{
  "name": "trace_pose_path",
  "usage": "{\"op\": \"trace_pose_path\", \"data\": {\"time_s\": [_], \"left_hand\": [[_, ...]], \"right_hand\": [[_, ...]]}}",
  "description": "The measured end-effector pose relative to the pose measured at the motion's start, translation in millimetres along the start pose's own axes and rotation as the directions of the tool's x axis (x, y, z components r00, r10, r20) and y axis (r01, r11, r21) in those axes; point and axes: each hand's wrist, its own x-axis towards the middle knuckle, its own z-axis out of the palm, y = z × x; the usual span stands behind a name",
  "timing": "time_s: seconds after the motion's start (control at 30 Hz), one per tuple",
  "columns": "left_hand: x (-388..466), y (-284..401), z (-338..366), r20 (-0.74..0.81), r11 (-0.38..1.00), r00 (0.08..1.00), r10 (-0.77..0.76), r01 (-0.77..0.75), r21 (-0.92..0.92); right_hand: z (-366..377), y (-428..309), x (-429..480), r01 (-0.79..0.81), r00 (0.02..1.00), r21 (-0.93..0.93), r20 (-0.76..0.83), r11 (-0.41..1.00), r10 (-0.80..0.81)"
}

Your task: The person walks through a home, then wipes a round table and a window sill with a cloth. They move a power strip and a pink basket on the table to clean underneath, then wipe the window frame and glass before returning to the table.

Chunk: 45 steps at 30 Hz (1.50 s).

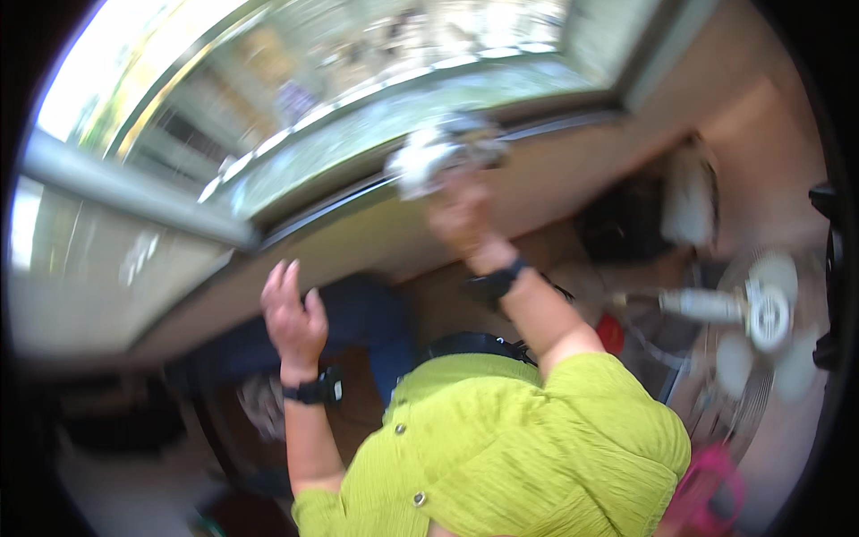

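My right hand [462, 209] grips a crumpled whitish cloth [423, 161] at the lower track [329, 213] of a window frame. Motion blur hides the exact fold of the cloth and how the fingers lie in it. To the left, my left hand [292, 314] holds nothing, its fingers partly spread. It is raised near the wall below the window, and I cannot tell whether it touches the wall. Beyond the track runs a pale greenish outer sill [376, 127]. Each wrist wears a black band.
A window sash bar [134, 191] crosses at the left. On the right stands a white electric fan [768, 315] with pale blades. Around it are a red object [609, 333], a pink item [715, 480] and an upright whitish object [690, 194] beside something dark.
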Motion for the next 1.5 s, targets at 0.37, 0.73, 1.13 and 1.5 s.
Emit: {"op": "trace_pose_path", "data": {"time_s": [0.37, 0.73, 1.13, 1.5], "left_hand": [[61.6, -11.1, 79.0, -0.291, 0.968, 0.936, 0.198, -0.234, -0.095], [162.2, 155.6, 127.0, -0.181, 0.855, 0.846, 0.501, -0.517, -0.049], [185.8, 219.3, 205.5, -0.064, 0.797, 0.838, 0.542, -0.489, 0.355], [187.2, 220.9, 204.6, -0.076, 0.791, 0.832, 0.549, -0.488, 0.369]], "right_hand": [[59.9, -102.3, 25.2, 0.275, 0.958, -0.022, 0.089, 0.961, -0.272], [-140.0, 86.0, 69.2, -0.29, 0.907, -0.141, -0.357, 0.947, 0.224], [-200.6, 140.2, 122.3, -0.435, 0.852, -0.157, -0.391, 0.886, 0.349], [-200.3, 148.7, 96.7, -0.456, 0.736, 0.358, -0.363, 0.815, 0.572]]}}
